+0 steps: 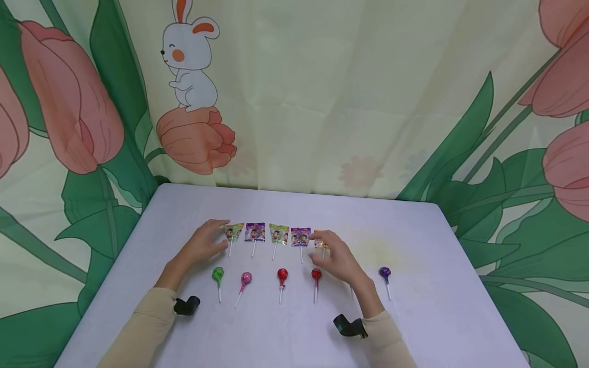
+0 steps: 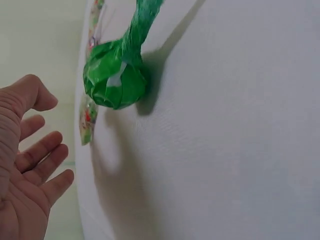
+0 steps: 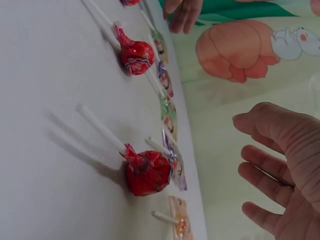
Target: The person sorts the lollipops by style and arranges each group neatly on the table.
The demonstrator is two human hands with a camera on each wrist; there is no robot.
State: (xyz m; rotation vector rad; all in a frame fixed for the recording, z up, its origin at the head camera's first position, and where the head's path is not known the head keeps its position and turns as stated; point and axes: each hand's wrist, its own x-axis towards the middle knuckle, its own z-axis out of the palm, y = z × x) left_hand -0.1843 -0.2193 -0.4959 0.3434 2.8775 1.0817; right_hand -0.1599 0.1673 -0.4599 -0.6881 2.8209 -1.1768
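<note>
My left hand [image 1: 202, 243] is beside the leftmost flat-packed lollipop [image 1: 233, 232], a green one in the back row, its fingers loosely bent and holding nothing. In the left wrist view a round green lollipop [image 2: 115, 77] lies close by. My right hand [image 1: 339, 258] hovers over the right end of that row, partly covering an orange flat-packed lollipop [image 1: 320, 243]. Its fingers are spread and hold nothing in the right wrist view. Next to it are a purple packet lollipop [image 1: 300, 236] and a round red lollipop [image 3: 147, 172].
Other packet lollipops, purple [image 1: 255, 232] and green [image 1: 278, 233], share the back row. The front row has a pink lollipop [image 1: 246, 278], another red lollipop [image 1: 282, 276] and a dark purple lollipop [image 1: 385, 272]. A stick shows behind the right wrist. All lie on a white-covered table [image 1: 257, 337].
</note>
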